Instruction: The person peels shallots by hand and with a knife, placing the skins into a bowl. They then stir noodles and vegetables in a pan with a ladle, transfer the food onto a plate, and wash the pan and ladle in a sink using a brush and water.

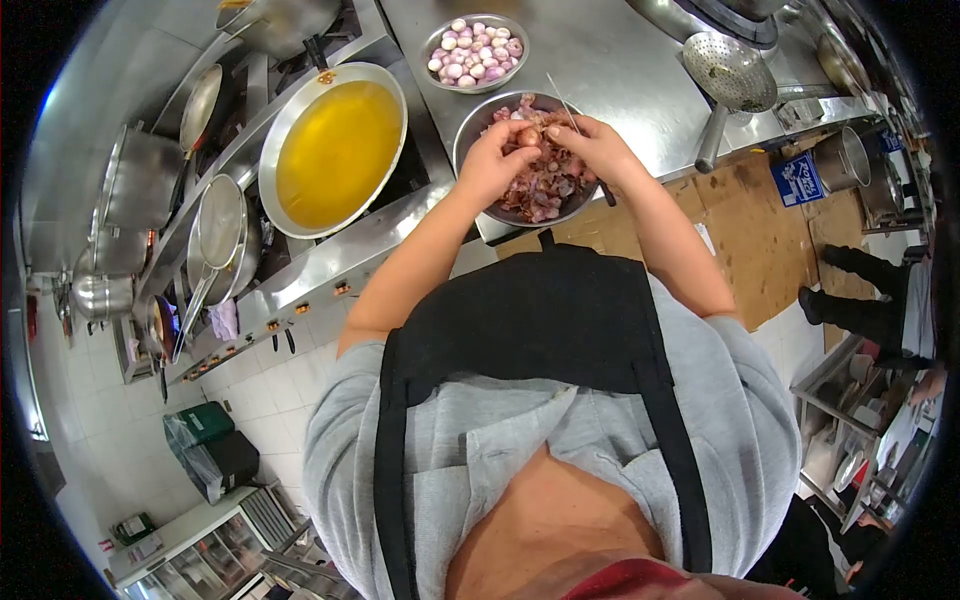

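Over a metal bowl of shallot skins, my two hands meet. My left hand is closed, pinching a brownish, unpeeled shallot between thumb and fingers. In my right hand is a small knife; its thin blade points up and away, and the dark handle end sticks out below the palm. The right fingertips are right at the shallot. Just beyond, a second metal bowl holds many peeled, pale pink shallots.
Left of the counter, a wide pan of yellow oil sits on the stove. A strainer rests nearer me. At right lies a perforated ladle, its handle over the edge. Another person's legs show at far right.
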